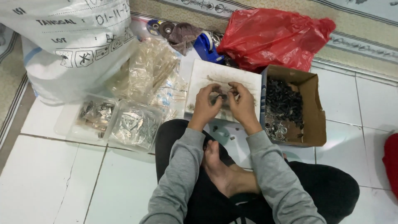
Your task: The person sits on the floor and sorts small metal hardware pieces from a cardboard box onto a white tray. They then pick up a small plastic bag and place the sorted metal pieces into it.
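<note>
A person sits cross-legged on the white tiled floor (pixel 54 182), one bare foot (pixel 222 168) tucked up on the dark trousers, grey sleeves (pixel 182 174) reaching forward. This low seat puts everything within arm's reach.

Just beyond the knees, the left hand (pixel 206 104) and right hand (pixel 241 103) meet above a shallow white tray (pixel 207 74). The fingers of both hands are curled inward, tips pressed together on a small dark metal part (pixel 221 97) pinched between them. It is too small to say exactly what kind of part it is. Holding it over the tray probably means anything dropped lands there instead of rolling across the tiles.

Just to the right of the tray stands an open cardboard box (pixel 315 108) with black fasteners (pixel 284 103) heaped at its far end and shiny silver washers (pixel 275 129) at the near end, close beside the right hand for easy picking. To the left, two clear plastic containers (pixel 78 135) sit side by side with bright metal brackets (pixel 134 124) in them.

Farther off, clear bags of pale slender pieces (pixel 151 70) lean against a large white woven sack (pixel 70 45). Behind the tray lie a blue tool (pixel 205 46), a brown cloth (pixel 184 35) and dark round discs (pixel 161 28), and a crumpled red plastic bag (pixel 273 37) rests on the patterned carpet (pixel 365 41).
</note>
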